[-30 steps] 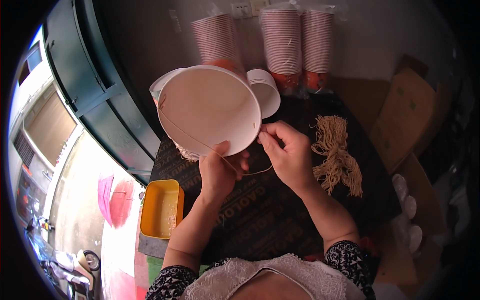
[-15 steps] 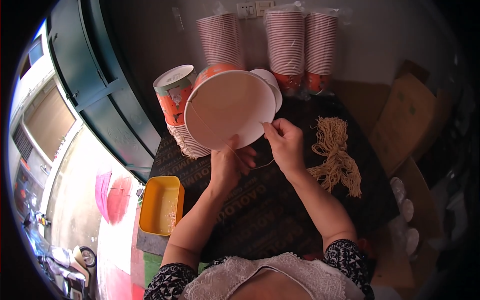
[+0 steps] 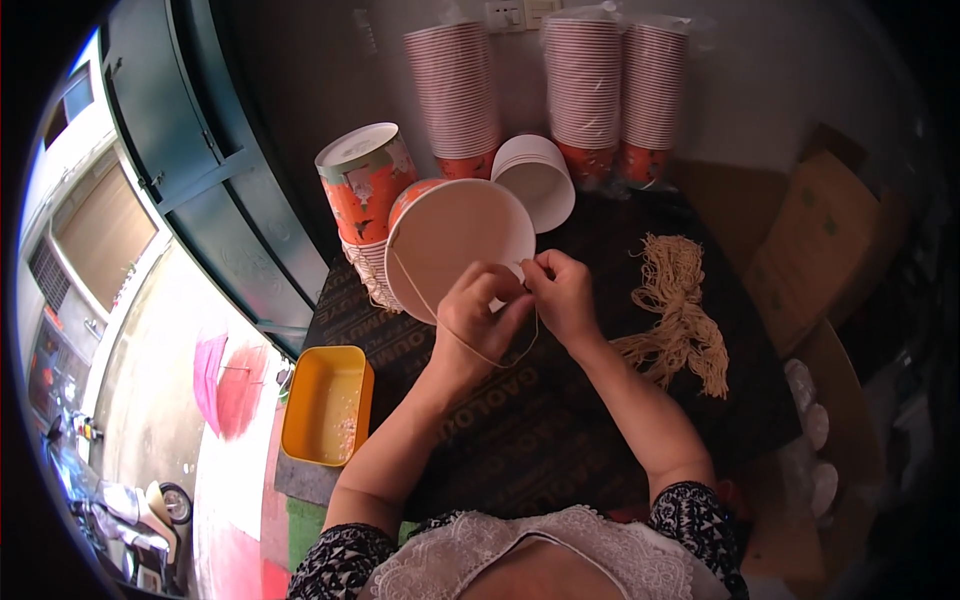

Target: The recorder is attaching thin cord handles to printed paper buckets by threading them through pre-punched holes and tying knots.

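The string (image 3: 500, 365) could get in a muddle, I think. It hangs in a loose loop below the hands, and it seems to lie across the left hand (image 3: 480, 315), so a quick pull might catch on the thumb. The end could slip away too, because it is so thin and the fingertips have only a tiny bit to pinch. The tub (image 3: 458, 225) might roll or tip if the string is tugged hard (it leans with its big open mouth facing the hands). Too much push could bend its rim. It could also bump the stack (image 3: 368, 200) just past it on the left.

The tub is right in front of the hands, a bit to the left, and the string runs from its left rim down to them. The hands are close together by its right rim. The right hand (image 3: 560, 298) has its thumb and finger pressed together, and it looks to be pinching the string. The left hand is half curled, with its thumb near its fingers, but I cannot tell what it grips. A bundle (image 3: 675, 310) of string lies to the right of the hands on the table (image 3: 600, 440).
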A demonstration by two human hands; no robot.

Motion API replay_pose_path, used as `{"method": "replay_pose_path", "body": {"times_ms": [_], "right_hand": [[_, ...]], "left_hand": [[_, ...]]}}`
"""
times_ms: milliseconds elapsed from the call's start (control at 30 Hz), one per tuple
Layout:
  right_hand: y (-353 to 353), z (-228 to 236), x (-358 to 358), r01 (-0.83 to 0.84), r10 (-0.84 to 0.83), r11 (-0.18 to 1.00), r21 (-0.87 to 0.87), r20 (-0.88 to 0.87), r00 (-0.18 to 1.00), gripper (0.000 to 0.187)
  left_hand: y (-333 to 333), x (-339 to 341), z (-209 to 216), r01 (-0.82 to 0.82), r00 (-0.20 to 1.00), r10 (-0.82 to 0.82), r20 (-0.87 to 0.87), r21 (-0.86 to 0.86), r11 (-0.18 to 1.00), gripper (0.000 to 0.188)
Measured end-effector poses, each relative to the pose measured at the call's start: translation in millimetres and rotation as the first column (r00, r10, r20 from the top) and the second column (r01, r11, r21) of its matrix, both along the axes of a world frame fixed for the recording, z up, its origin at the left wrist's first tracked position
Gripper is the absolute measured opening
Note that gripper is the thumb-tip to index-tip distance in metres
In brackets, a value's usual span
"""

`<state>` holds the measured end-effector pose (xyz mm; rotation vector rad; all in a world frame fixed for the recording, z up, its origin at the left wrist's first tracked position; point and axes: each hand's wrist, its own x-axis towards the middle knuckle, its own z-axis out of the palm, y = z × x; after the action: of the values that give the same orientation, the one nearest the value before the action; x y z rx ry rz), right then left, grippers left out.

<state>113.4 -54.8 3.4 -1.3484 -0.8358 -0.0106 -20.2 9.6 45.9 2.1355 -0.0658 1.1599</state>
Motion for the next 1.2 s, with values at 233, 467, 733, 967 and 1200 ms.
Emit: {"method": "replay_pose_path", "body": {"times_ms": [233, 467, 733, 967, 1200], "right_hand": [[5.1, -11.6, -13.1, -0.093, 0.093, 0.996, -0.008, 0.019, 0.996, 0.019], [27.0, -64.5, -9.1, -0.222, 0.209, 0.970, -0.099, -0.124, 0.970, 0.017], [30.8, -92.3, -16.8, -0.364, 0.320, 0.871, -0.329, -0.181, 0.930, 0.013], [24.4, -86.6, -20.7, -0.407, 0.360, 0.784, -0.469, -0.190, 0.913, 0.014], [22.9, -86.3, -15.4, -0.467, 0.354, 0.731, -0.497, -0.308, 0.883, 0.014]], "left_hand": [[38.4, 13.7, -33.7, -0.234, 0.970, 0.230, -0.074, -0.047, 0.971, 0.013], [69.4, 22.8, -77.6, -0.300, 0.873, 0.264, -0.411, -0.025, 0.954, 0.018], [67.3, 5.0, -112.4, -0.378, 0.752, 0.348, -0.560, 0.065, 0.923, 0.014], [63.0, -2.9, -131.7, -0.361, 0.826, 0.362, -0.433, 0.088, 0.928, 0.013], [57.3, -3.8, -128.6, -0.315, 0.807, 0.290, -0.514, 0.041, 0.948, 0.011]]}}
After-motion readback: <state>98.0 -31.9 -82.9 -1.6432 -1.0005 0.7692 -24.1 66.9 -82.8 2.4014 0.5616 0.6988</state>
